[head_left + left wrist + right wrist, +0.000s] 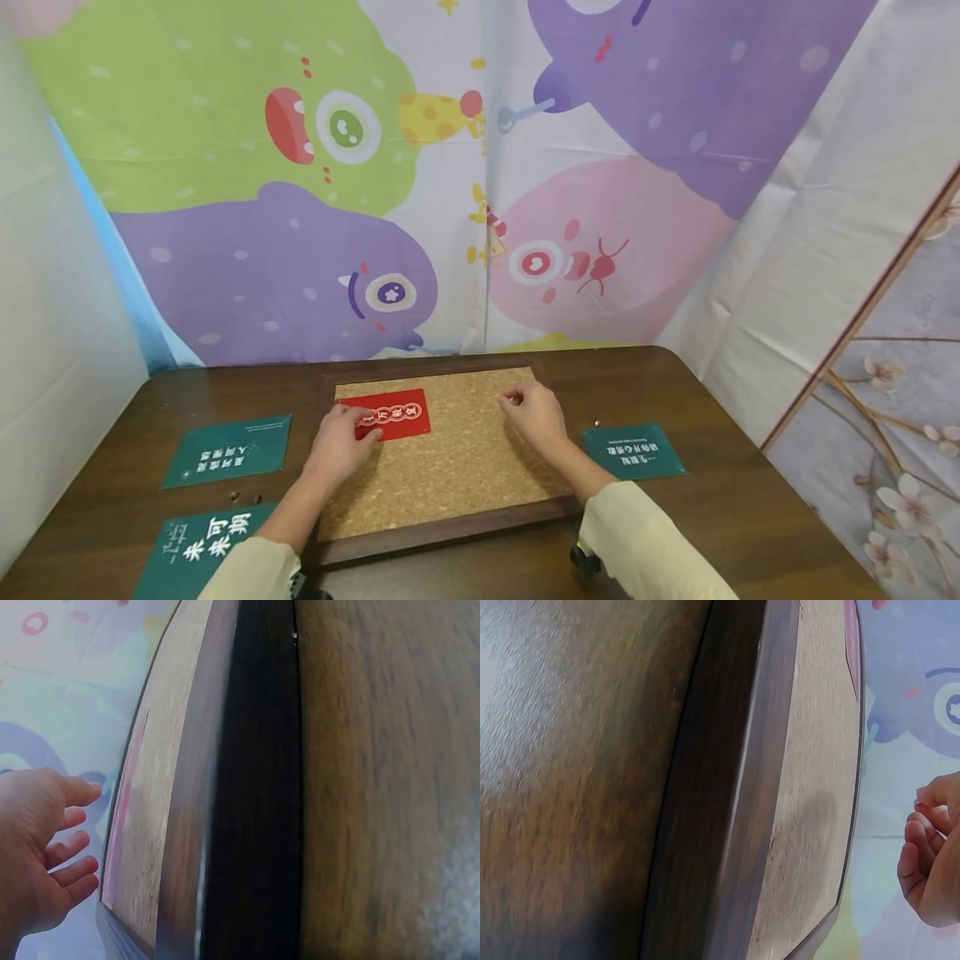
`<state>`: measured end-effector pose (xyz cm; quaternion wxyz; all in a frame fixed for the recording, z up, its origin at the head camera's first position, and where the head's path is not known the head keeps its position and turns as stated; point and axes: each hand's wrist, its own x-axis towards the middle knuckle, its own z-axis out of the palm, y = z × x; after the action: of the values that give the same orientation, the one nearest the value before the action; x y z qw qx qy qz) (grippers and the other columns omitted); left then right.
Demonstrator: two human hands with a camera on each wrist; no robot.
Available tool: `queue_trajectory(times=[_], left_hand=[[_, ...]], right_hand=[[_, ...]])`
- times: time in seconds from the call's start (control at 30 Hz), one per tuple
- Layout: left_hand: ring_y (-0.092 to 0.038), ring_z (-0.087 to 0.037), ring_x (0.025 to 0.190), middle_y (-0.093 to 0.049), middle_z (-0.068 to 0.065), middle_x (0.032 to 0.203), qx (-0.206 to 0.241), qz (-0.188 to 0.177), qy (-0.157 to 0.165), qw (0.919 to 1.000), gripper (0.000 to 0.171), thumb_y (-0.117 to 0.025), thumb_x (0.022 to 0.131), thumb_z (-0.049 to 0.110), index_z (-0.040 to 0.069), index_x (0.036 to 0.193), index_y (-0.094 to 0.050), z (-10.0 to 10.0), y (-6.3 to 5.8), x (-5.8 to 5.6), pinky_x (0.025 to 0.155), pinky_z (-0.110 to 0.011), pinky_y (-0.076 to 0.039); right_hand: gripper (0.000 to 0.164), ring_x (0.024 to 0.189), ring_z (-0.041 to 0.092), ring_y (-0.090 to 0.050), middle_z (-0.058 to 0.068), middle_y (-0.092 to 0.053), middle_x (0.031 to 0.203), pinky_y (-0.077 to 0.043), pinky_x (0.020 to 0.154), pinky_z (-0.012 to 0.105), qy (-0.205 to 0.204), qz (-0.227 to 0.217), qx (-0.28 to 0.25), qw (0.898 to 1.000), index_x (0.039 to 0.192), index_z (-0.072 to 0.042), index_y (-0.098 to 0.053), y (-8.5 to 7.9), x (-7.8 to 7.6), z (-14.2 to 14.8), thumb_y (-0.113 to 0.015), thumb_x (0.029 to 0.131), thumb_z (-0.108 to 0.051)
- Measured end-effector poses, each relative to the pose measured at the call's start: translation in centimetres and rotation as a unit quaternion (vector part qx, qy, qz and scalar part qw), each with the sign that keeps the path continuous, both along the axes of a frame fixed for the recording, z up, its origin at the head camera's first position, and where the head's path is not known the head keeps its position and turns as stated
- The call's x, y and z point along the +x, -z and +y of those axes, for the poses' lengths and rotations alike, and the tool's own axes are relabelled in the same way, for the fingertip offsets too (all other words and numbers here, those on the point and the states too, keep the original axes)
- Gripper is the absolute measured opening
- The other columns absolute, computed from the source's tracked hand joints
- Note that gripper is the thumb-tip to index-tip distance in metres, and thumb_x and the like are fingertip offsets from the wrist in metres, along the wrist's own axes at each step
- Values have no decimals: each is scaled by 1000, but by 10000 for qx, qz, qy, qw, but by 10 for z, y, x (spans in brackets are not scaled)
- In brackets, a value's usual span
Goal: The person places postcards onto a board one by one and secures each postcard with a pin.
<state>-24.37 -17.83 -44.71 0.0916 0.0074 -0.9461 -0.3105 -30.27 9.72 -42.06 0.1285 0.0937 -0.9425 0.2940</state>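
Note:
A red card [408, 423] with pale round emblems and characters lies flat at the upper left of a cork board [450, 475] in a dark wooden frame. My left hand [342, 437] is over the card's left end, its fingers loosely bent and overlapping it in the head view. In the left wrist view that left hand [37, 855] shows thumb and fingers apart. Over the board's right side, my right hand [536, 414] has curled fingers, with thumb tip and forefinger tip together. I cannot tell whether something tiny is pinched there. The right wrist view shows the right hand [934, 851] at its edge.
Green cards with white writing lie on the brown table: one green card [247, 468] at left, a nearer green card [161, 567] and a right green card [652, 468]. Small metallic bits [235, 497] sit by the left cards, another metallic bit [597, 423] beside the right one. A patterned curtain [450, 292] hangs behind.

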Motion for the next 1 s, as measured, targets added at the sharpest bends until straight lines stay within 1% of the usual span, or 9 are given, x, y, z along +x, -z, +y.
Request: queue_trajectory(times=[0.13, 0.3, 0.4, 0.57, 0.67, 0.8, 0.87, 1.0], left_hand=[[-46, -34, 103, -50, -19, 109, -38, -2, 34, 10000, 41, -61, 81, 24, 1, 115, -55, 4, 1, -2, 82, -47, -42], [-47, -32, 102, -51, -17, 107, -131, 32, 71, 9999, 41, -61, 81, 24, 1, 114, -55, 9, 4, -5, 83, -46, -43], [-47, -31, 101, -51, -16, 105, -174, 20, 80, 9998, 40, -61, 81, 23, 1, 114, -56, 11, 3, -5, 82, -45, -43], [-46, -33, 103, -51, -16, 106, -247, -23, 100, 9996, 39, -61, 80, 23, 2, 114, -56, 13, 2, -5, 83, -47, -41], [-46, -32, 103, -50, -15, 106, -274, -65, 90, 9996, 39, -61, 81, 24, 3, 114, -56, 15, 3, -7, 84, -47, -41], [-45, -30, 103, -50, -14, 105, -232, -111, 104, 9996, 39, -61, 81, 24, 3, 113, -56, 18, 3, -8, 83, -44, -42], [-45, -29, 103, -50, -13, 106, -229, -121, 114, 9996, 39, -61, 81, 24, 3, 113, -56, 19, 2, -8, 83, -44, -42], [-45, -29, 102, -50, -13, 106, -229, -123, 104, 9996, 39, -61, 81, 24, 3, 114, -57, 22, 2, -9, 82, -43, -43]], right_hand=[[12, 60, 7, -54, -3, -64, 72, -43, 53, 21, -86, 91, 77, 9999, 83, -15, -70, 3, -2, -5, -61, 81, -23], [11, 61, 6, -53, -3, -63, 71, -43, 53, 20, -218, 160, 39, 9996, 82, -13, -70, 6, -2, -12, -62, 80, -20], [11, 59, 6, -52, -3, -63, 69, -43, 53, 19, -287, 287, 107, 9991, 80, -12, -70, 8, -2, -15, -63, 79, -19], [12, 56, 5, -50, -5, -62, 69, -41, 50, 19, -279, 127, 138, 9994, 82, -14, -71, 10, -1, -22, -61, 80, -21], [13, 57, 5, -50, -5, -62, 69, -40, 50, 19, -339, 71, 110, 9993, 83, -14, -71, 9, 0, -26, -61, 81, -22], [13, 57, 4, -49, -5, -62, 67, -39, 50, 19, -452, 189, 221, 9986, 81, -14, -71, 9, 2, -32, -61, 80, -23], [13, 56, 4, -49, -6, -61, 66, -39, 49, 18, -448, 168, 227, 9986, 80, -15, -71, 9, 2, -35, -61, 80, -23], [12, 59, 5, -50, -6, -61, 66, -40, 51, 19, -528, 332, 294, 9976, 79, -14, -71, 9, 3, -39, -63, 78, -22]])
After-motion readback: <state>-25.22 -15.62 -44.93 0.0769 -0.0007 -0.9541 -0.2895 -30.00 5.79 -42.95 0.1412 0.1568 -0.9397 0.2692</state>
